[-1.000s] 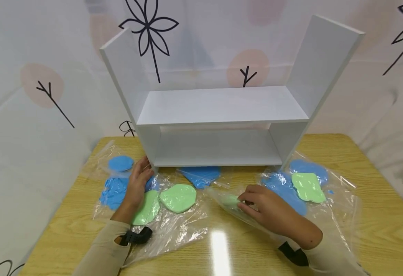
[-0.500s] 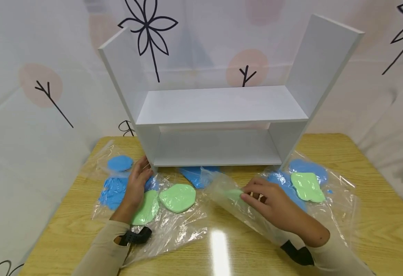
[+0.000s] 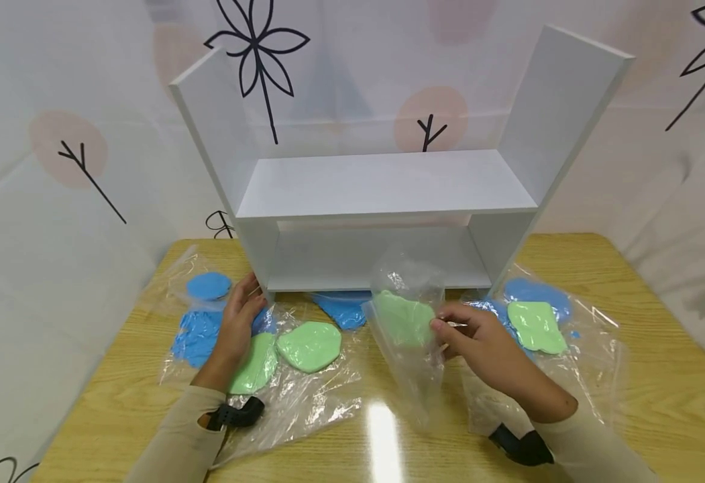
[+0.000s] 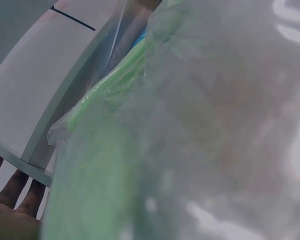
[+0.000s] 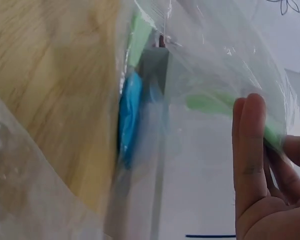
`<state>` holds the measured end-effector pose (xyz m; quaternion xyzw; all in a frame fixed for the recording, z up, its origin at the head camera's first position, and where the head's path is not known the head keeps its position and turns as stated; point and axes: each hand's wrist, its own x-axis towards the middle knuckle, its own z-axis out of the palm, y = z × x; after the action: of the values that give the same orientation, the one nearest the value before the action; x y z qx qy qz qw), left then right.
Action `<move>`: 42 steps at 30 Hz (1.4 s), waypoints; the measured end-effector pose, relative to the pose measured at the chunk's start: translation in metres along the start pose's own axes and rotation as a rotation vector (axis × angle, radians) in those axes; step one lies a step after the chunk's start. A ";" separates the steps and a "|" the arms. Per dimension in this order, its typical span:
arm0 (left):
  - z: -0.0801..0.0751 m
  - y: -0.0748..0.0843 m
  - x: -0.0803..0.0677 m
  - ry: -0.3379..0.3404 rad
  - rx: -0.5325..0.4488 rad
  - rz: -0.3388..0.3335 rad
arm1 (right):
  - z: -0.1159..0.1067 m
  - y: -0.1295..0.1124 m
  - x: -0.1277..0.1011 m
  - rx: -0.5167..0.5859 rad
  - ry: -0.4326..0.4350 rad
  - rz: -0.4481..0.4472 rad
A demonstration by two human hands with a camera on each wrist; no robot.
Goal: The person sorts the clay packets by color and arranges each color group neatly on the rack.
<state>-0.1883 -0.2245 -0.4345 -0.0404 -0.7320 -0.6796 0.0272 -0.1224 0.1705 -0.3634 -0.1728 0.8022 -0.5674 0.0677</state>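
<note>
Shelf unit (image 3: 382, 194) is standing at table (image 3: 660, 376) rear. Left bag (image 3: 292, 396) is lying before its left foot, right bag (image 3: 593, 335) beside its right foot. Raised bag (image 3: 406, 335) is hanging between them, before the lower shelf.

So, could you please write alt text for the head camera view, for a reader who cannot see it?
A person's right hand pinches a clear plastic bag holding a green clay slab, lifted above a wooden table. The left hand rests on bagged blue and green slabs before a white shelf unit.
</note>
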 end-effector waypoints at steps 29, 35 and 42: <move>0.002 0.005 0.000 0.021 -0.011 -0.047 | -0.002 0.018 0.003 0.858 0.220 0.213; 0.002 0.005 0.001 0.021 -0.024 -0.036 | -0.008 0.023 0.015 0.855 0.308 0.310; 0.002 0.005 -0.002 0.018 -0.035 -0.046 | -0.013 0.030 0.023 0.905 0.387 0.357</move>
<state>-0.1860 -0.2221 -0.4301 -0.0177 -0.7203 -0.6932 0.0176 -0.1534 0.1825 -0.3851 0.1212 0.4917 -0.8584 0.0819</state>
